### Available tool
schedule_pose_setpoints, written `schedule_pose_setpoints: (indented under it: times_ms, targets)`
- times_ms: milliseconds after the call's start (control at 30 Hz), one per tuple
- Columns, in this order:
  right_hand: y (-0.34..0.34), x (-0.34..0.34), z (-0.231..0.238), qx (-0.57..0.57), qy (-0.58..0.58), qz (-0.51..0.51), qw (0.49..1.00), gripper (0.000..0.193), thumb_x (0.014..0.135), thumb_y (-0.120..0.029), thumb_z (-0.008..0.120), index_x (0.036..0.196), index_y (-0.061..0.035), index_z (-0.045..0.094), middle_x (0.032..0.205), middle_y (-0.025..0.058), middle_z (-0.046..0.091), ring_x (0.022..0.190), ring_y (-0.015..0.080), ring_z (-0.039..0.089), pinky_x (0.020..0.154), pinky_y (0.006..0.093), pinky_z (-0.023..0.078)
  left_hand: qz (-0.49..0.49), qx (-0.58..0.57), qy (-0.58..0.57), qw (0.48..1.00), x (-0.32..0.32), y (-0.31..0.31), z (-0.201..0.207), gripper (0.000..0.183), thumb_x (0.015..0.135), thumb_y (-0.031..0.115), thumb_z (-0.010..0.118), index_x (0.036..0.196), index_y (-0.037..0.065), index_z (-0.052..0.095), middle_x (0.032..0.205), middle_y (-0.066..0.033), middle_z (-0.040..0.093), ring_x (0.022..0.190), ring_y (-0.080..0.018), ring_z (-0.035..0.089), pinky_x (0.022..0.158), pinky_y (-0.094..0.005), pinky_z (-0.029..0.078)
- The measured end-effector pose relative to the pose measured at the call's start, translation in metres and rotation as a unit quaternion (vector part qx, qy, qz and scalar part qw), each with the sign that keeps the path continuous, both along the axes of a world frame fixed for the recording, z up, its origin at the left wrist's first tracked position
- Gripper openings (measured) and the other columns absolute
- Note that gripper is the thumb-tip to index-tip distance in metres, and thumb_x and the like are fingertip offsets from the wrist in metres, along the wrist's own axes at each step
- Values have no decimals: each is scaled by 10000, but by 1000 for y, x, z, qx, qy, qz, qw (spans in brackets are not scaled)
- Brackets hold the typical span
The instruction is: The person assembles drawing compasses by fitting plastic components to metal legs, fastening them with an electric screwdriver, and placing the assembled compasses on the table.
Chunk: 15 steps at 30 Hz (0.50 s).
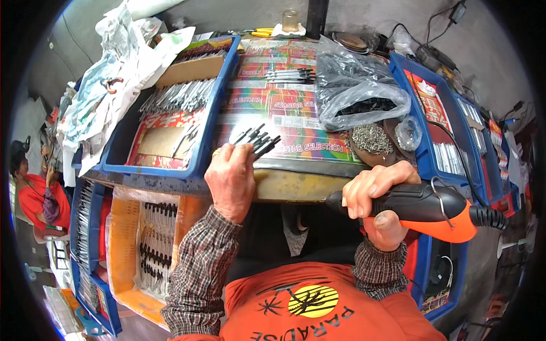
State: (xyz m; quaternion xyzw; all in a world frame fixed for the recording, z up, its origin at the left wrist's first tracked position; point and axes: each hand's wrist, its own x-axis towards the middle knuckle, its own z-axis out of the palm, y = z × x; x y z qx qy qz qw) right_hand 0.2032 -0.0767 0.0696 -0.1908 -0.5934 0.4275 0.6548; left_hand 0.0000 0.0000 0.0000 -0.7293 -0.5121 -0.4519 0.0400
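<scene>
My left hand (232, 179) is closed round a bunch of slim pen-like rods with black ends (257, 140), held over the front of the table. In my right hand (378, 199) is a black and orange corded power screwdriver (421, 202). Its narrow end points left, in front of the table edge, and the cord leaves on the right. More silvery rods with black ends (290, 75) lie on the table further back. A round dish of small metal pieces (372, 139) stands beyond my right hand.
A blue tray (199, 165) of silvery rods stands left, beside crumpled papers (108, 91). Clear plastic bags (364, 85) lie right of centre. A blue tray (429, 165) stands right; an orange basket (122, 244) of black-and-white parts sits lower left. A person in red (42, 199) sits far left.
</scene>
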Motion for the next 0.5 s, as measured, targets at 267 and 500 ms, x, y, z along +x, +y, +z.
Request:
schedule_pose_setpoints:
  times_ms: [267,500]
  targets:
    - [0,10,-3,-13,15,-23,1000,355,728,-213,727,862,-48,444,608,41,493,530,147,511,523,307,446,25,24,77,996,2,26,-3,163,729,-21,523,862,44,591,789,-122,535,781,-305,536,658,-375,460]
    - [2,14,-5,-16,16,-32,999,350,726,-194,727,864,-44,442,616,45,494,531,142,502,524,297,442,-15,26,89,996,24,7,-12,187,717,11,531,882,69,598,822,-77,548,735,-258,542,640,-346,440]
